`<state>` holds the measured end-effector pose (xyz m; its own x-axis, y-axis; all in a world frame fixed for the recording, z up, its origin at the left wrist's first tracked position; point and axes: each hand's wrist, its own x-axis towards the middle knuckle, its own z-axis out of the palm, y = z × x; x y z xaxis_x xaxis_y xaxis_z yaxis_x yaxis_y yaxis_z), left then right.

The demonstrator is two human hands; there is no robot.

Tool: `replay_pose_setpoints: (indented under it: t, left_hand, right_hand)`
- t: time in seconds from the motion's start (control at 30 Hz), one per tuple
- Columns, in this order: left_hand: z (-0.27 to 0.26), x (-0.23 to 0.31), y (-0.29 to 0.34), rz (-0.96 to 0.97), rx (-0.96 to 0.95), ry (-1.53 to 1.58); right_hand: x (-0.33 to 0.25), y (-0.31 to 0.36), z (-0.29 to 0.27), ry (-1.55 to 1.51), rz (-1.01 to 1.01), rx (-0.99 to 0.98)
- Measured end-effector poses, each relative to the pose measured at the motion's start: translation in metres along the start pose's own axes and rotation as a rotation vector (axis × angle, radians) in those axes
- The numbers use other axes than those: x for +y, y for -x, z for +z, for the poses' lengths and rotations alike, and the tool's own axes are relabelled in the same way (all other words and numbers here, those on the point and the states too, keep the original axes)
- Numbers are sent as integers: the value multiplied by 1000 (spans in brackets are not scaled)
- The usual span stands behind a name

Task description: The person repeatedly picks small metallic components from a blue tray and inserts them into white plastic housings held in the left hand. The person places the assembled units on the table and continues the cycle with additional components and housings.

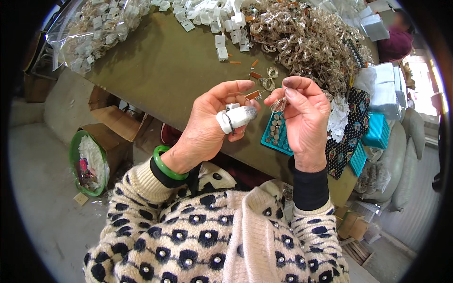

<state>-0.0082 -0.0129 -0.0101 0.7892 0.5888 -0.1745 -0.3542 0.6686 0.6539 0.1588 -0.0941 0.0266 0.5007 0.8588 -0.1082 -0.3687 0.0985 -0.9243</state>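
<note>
My left hand (200, 120) is closed, pinching a small orange circuit strip (253, 95) between thumb and fingers. A white wrap (236, 118) with a darkened tip covers one of its fingers, tied with a dark band. Facing it, my right hand (309, 115) pinches a small coil of thin, pale wire (279, 104) at its fingertips. The wire seems to run to the orange strip, but the join is too small to make out. Just beyond lie another wire coil (272, 72) and a second orange strip (255, 75) on the green-brown tabletop (155, 61).
A teal tray (270, 140) with small round pieces sits beneath my right hand. White plastic housings (222, 53) and a large heap of wire coils (306, 37) cover the far side. A clear bag (94, 33) stands far left, a green basket (75, 146) on the floor. Another person (396, 42) is far right.
</note>
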Motion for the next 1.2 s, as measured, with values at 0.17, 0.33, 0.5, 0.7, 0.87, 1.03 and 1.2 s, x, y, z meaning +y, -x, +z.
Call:
replay_pose_setpoints:
  t: [0.17, 0.33, 0.5, 0.7, 0.87, 1.03, 1.2]
  left_hand:
    - [6, 4, 8, 28, 72, -147]
    - [9, 4, 14, -33, 29, -113]
    - [10, 0, 16, -55, 15, -92]
    - [10, -5, 19, -66, -24, -18]
    - [11, -10, 22, -120, -82, 144]
    - [7, -14, 22, -293, -318, 350]
    - [5, -11, 19, -360, -377, 513]
  right_hand:
    - [5, 20, 5, 4, 34, -4]
    - [8, 33, 9, 555, -178, -62]
    - [5, 41, 6, 919, -474, -86]
    - [8, 40, -2, 981, -679, -113]
    - [8, 42, -2, 902, -649, -141]
    - [4, 47, -3, 280, -119, -202]
    - [1, 47, 0, 87, 91, -275]
